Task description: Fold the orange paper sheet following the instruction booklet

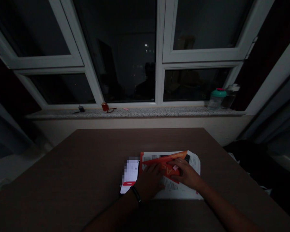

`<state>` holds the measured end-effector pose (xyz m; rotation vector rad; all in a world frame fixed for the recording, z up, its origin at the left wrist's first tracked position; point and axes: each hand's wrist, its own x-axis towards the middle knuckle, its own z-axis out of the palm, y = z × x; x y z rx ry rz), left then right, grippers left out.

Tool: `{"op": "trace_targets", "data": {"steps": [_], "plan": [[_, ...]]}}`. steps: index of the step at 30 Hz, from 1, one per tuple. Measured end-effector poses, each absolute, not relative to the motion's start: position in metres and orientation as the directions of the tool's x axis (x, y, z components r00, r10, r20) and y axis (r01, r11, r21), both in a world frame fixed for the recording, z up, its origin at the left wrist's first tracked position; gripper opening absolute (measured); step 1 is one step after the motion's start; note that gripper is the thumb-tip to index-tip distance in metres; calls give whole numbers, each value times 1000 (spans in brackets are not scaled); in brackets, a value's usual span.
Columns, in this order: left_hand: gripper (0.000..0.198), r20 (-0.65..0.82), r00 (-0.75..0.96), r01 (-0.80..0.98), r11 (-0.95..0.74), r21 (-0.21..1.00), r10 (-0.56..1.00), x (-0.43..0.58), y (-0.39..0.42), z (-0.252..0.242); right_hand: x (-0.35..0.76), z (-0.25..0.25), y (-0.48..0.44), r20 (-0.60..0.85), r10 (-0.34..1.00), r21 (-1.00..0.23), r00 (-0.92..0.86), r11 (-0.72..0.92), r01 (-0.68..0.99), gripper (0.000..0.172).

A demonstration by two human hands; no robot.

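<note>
Your hands sit close together on the printed paper sheet (176,190): your left hand (148,183) lies palm down at its left side, and your right hand (186,174) rests with bent fingers on an orange flap (165,159). The room is dim, so I can't tell whether either hand is pinching the paper or only pressing on it. The sheet lies toward your end of the brown table (87,161), with a phone (130,175) just beside it at your 9 o'clock, its screen blurred. A black wristband (135,194) circles your left wrist. Far off at 1 o'clock, a green-capped bottle (216,100) stands on the granite window sill (135,112). Keep your fingertips pressing evenly so the sheet stays flat and doesn't creep toward the phone.
</note>
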<state>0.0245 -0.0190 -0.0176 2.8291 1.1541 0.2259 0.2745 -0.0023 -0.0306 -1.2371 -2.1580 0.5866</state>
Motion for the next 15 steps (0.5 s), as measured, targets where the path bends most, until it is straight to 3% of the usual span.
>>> {"op": "trace_targets", "data": {"steps": [11, 15], "plan": [[68, 98, 735, 662, -742, 110, 671, 27, -21, -11, 274, -26, -5, 316, 794, -623, -519, 586, 517, 42], [61, 105, 728, 667, -735, 122, 677, 27, -21, -12, 273, -23, -7, 331, 765, -611, -552, 620, 493, 37]]}}
